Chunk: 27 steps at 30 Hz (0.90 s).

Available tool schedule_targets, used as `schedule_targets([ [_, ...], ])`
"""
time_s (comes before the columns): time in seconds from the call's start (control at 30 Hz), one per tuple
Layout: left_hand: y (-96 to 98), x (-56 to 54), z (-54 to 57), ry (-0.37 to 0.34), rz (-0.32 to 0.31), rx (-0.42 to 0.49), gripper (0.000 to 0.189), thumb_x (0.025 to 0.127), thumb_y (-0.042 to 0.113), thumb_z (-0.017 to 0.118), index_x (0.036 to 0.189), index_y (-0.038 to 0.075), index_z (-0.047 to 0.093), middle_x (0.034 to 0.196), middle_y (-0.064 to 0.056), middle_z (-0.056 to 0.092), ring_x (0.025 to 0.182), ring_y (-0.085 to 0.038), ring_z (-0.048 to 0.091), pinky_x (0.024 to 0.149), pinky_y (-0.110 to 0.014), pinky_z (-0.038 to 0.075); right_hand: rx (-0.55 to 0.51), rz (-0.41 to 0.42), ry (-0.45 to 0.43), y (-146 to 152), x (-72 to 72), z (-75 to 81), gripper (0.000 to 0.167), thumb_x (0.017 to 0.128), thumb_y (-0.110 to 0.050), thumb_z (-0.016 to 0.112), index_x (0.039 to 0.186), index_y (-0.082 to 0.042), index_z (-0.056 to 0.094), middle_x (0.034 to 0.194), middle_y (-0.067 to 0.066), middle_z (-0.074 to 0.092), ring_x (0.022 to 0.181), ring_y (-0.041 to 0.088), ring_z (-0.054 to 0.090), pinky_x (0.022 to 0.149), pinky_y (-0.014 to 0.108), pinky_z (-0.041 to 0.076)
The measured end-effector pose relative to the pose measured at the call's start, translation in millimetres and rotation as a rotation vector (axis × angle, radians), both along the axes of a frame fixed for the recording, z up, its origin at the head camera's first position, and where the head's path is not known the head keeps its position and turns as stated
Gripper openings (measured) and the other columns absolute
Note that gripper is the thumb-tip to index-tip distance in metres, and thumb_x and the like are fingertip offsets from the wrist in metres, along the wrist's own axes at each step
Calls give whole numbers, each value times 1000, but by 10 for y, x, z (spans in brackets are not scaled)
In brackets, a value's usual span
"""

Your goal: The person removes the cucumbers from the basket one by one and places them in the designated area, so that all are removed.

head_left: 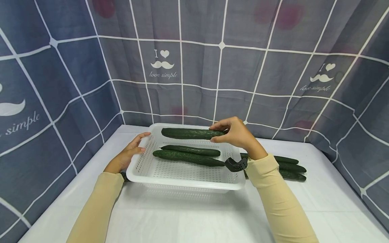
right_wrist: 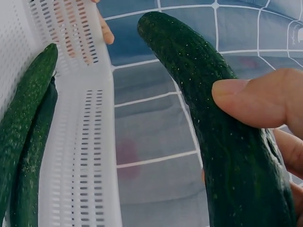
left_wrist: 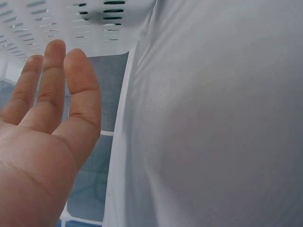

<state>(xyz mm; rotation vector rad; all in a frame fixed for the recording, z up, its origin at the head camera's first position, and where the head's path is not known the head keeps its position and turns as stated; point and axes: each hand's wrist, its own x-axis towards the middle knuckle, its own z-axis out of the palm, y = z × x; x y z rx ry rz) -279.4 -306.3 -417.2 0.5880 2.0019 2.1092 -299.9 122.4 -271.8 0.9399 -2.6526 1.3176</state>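
Observation:
My right hand (head_left: 236,134) grips a long dark green cucumber (head_left: 186,133) near its right end, thumb on the near side and fingers behind. The cucumber lies level above the far part of a white perforated plastic basket (head_left: 182,182). In the right wrist view the thumb presses on the held cucumber (right_wrist: 203,90), raised above the basket rim. Two more cucumbers (head_left: 188,158) lie side by side inside the basket. At the basket's left end is my left hand (head_left: 127,155), fingers extended beside the rim. The left wrist view shows those fingers (left_wrist: 52,90) nearly straight against the basket wall.
Several cucumbers (head_left: 291,167) lie together on the white-covered table (head_left: 182,216) right of the basket, partly hidden behind the right forearm. A grey-blue checked curtain (head_left: 197,67) encloses the table at the back and both sides. Dark straps circle both wrists.

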Motion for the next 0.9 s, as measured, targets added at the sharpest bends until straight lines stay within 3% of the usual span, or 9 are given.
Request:
schedule_targets([
  [0.53, 10, 17, 10, -5, 9, -2, 60, 98, 13, 56, 151, 41, 47, 148, -3, 43, 122, -20, 59, 89, -44, 59, -74, 11, 11, 228, 84, -84, 37, 80, 0, 90, 116, 4, 80, 112, 16, 80, 96, 13, 74, 84, 23, 57],
  [0.9, 14, 21, 20, -2, 3, -5, 60, 98, 13, 57, 151, 42, 47, 148, -4, 40, 123, -22, 57, 90, -46, 58, -80, 13, 62, 399, 158, -125, 35, 81, 0, 89, 115, 1, 81, 108, 12, 80, 96, 11, 73, 85, 24, 56],
])
